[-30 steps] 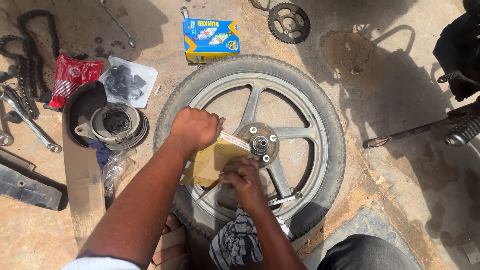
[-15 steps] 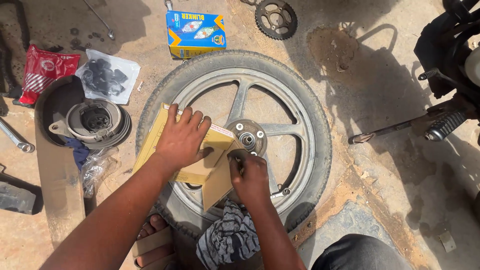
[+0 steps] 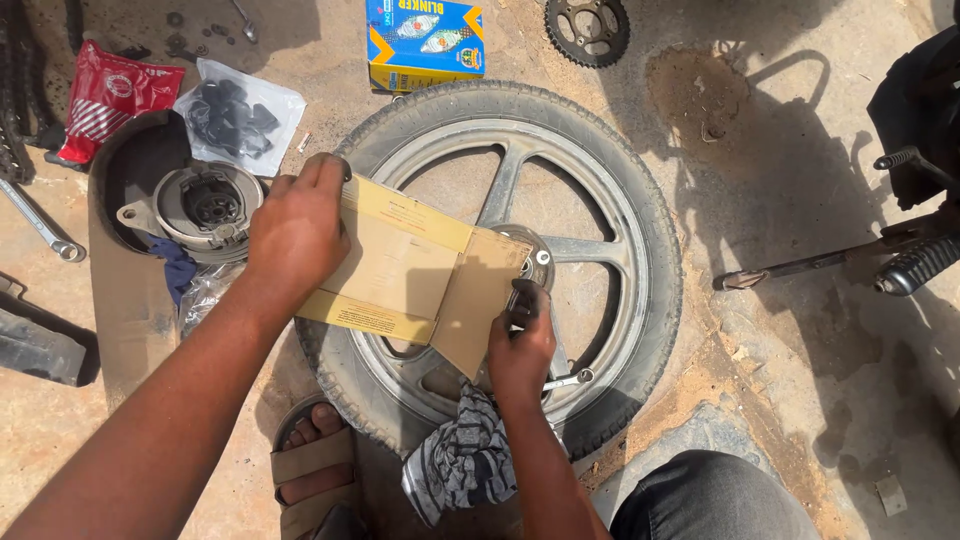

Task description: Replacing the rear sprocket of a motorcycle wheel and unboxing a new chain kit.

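A tan box (image 3: 405,265) lies over a black tyre (image 3: 660,260) with silver spokes (image 3: 590,248), beside a grey-striped rag (image 3: 462,460), red packet (image 3: 105,100) and blue-yellow carton (image 3: 425,42).

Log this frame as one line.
left hand: holds cardboard box | right hand: at hub, box flap | wheel: flat on ground | rag: below wheel

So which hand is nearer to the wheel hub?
Right. The right hand sits just below the wheel hub, at its edge; the left hand holds the cardboard box further left of it.
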